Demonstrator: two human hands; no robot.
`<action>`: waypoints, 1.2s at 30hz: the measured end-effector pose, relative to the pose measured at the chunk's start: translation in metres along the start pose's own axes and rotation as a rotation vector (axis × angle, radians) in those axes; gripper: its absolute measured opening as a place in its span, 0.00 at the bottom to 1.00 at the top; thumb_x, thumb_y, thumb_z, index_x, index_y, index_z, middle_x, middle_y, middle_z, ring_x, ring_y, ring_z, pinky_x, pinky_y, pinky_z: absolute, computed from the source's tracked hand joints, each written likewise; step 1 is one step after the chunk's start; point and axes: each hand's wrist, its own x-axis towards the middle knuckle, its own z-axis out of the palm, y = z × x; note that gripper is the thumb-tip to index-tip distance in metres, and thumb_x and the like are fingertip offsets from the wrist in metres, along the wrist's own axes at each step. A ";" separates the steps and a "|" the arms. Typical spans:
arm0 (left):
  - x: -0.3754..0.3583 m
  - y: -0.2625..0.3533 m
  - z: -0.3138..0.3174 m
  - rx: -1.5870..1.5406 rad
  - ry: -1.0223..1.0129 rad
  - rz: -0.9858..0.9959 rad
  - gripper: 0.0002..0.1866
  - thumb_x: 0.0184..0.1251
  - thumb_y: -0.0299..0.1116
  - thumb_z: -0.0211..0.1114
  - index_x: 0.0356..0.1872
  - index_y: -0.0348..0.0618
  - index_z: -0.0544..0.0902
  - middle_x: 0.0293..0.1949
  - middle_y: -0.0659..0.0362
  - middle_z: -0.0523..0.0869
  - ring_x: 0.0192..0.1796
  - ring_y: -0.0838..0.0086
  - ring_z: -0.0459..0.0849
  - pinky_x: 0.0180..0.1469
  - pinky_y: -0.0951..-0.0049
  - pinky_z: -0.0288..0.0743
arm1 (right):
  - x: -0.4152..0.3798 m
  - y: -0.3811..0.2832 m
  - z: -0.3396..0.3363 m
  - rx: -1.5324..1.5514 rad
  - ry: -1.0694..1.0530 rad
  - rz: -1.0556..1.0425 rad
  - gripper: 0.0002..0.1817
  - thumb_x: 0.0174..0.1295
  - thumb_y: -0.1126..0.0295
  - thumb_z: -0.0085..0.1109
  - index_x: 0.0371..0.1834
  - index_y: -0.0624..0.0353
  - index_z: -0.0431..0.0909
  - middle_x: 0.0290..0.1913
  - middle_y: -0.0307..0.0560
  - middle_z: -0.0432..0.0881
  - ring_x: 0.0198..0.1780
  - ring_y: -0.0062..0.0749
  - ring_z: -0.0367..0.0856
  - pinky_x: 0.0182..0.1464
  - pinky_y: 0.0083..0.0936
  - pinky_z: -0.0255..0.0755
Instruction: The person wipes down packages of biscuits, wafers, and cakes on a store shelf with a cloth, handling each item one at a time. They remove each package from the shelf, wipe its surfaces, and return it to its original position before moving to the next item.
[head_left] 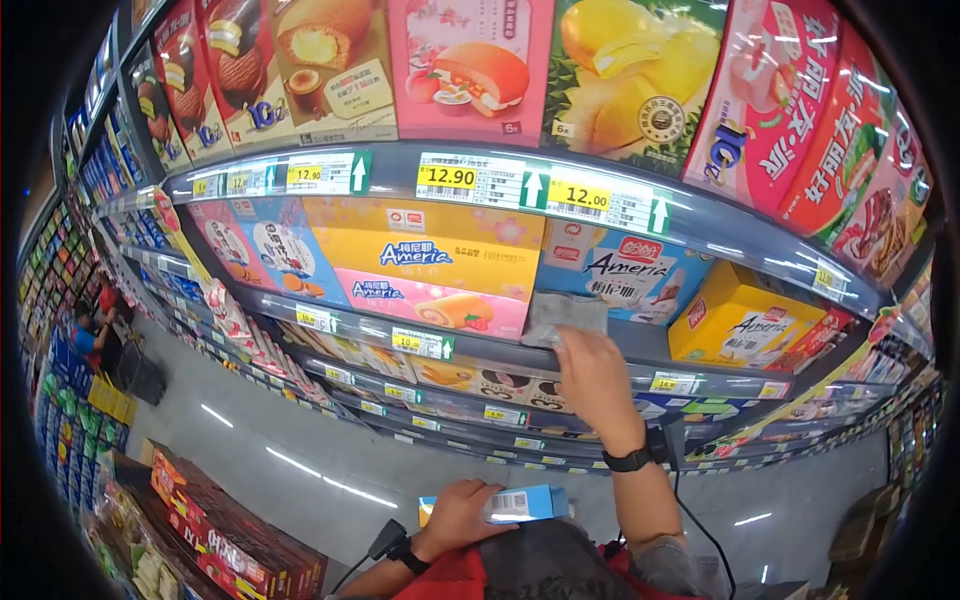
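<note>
My right hand (pixel 595 380) reaches to the shelf with its fingers closed on a grey cloth (pixel 568 314). The cloth lies bunched at the shelf's front edge, right of a pink Ameria box (pixel 430 300) and below a blue Ameria box (pixel 622 272). Low in front of my body, my left hand (pixel 460 513) grips a light blue box (pixel 540 503) with a white barcode panel facing up. Part of that box is hidden by my fingers. A yellow Ameria box (pixel 740 318) stands on the same shelf, to the right of my right hand.
Above, a shelf edge with price tags (pixel 480 182) carries large snack boxes (pixel 468 75). More shelf tiers run below. Stacked red cartons (pixel 215 530) stand at lower left on the grey floor (pixel 300 440). Another person (pixel 90 335) is in the aisle at far left.
</note>
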 end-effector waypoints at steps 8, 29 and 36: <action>0.044 0.039 -0.056 -0.018 0.023 0.172 0.38 0.47 0.52 0.83 0.57 0.41 0.83 0.44 0.53 0.86 0.46 0.56 0.85 0.49 0.59 0.78 | -0.115 0.052 -0.072 0.052 0.388 0.415 0.17 0.71 0.76 0.51 0.61 0.68 0.77 0.55 0.63 0.84 0.57 0.53 0.84 0.64 0.44 0.73; 0.232 0.213 -0.158 0.545 0.129 0.837 0.44 0.47 0.42 0.82 0.68 0.39 0.76 0.51 0.51 0.82 0.51 0.54 0.81 0.54 0.57 0.73 | -0.245 0.060 -0.114 0.338 0.807 0.702 0.16 0.80 0.66 0.49 0.59 0.68 0.76 0.49 0.42 0.81 0.49 0.22 0.78 0.53 0.21 0.72; 0.256 0.200 -0.140 0.574 0.133 0.746 0.41 0.56 0.44 0.77 0.70 0.38 0.74 0.53 0.48 0.81 0.51 0.54 0.80 0.53 0.58 0.72 | -0.221 0.063 -0.112 0.149 0.674 0.632 0.16 0.72 0.75 0.50 0.59 0.68 0.79 0.49 0.52 0.85 0.49 0.35 0.85 0.54 0.30 0.76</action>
